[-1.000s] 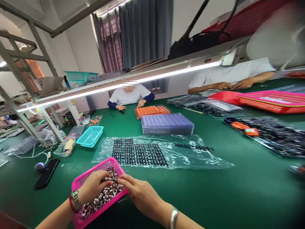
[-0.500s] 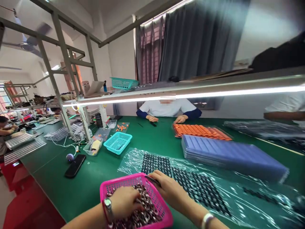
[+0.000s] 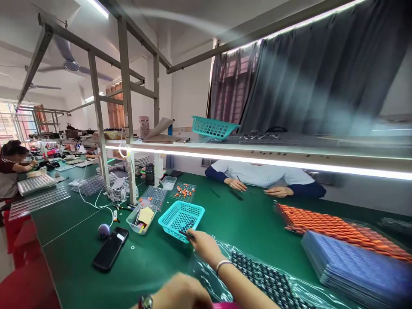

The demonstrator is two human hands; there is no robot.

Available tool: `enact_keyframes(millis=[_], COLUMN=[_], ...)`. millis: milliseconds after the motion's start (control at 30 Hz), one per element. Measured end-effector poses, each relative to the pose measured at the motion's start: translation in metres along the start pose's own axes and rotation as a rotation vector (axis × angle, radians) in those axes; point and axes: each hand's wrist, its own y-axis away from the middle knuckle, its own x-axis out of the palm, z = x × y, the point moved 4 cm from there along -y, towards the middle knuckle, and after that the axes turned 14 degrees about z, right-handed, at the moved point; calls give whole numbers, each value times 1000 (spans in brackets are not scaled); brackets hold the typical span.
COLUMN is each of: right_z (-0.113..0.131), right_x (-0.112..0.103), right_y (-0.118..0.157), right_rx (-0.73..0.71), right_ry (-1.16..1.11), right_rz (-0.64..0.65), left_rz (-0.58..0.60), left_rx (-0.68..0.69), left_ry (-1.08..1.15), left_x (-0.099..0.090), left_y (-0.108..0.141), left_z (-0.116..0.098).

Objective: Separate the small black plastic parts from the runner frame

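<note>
My right hand (image 3: 202,245) reaches to the near right rim of a turquoise basket (image 3: 167,231). Its fingers are closed on a slim dark tool (image 3: 186,234) that looks like tweezers, the tip over the basket. Small dark pieces (image 3: 189,225) lie inside that basket. My left hand (image 3: 180,292) is at the bottom edge, blurred, its fingers hidden from view. Beside it shows a sliver of the pink basket (image 3: 227,305); its contents are out of sight. Under my right forearm is clear plastic sheeting with rows of dark pieces (image 3: 264,274).
A black phone (image 3: 111,249), a round lilac device (image 3: 104,231) and a clear box of tools (image 3: 141,218) stand on the left. Blue trays (image 3: 354,270) and orange pieces (image 3: 337,227) lie right. Across the table are a co-worker's hands (image 3: 236,184). A lit shelf (image 3: 257,156) hangs above.
My right hand has moved left and forward from the pink basket to the turquoise one, where dark pieces now lie. My left hand has shifted within the view, which has turned left.
</note>
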Motion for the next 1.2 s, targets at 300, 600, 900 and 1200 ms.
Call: enact_keyframes(millis=[300,600,900,1200], right_z=[10,12,-1,-124], right_x=[-31,-61,-91,-37], right_y=[92,209,320,552], right_rx=[-149,-98,107,305], right_ry=[246,313,299,200], right_rz=[-288,-535,-449,-574], left_rz=[-138,55,25,-206], left_rx=[-368,-300,30,-352], left_ry=[-175,-64,52,-182], left_x=[-99,-58,-37,-56], left_y=[-86,-114,-91,-36], left_z=[19,-34,-153,-55])
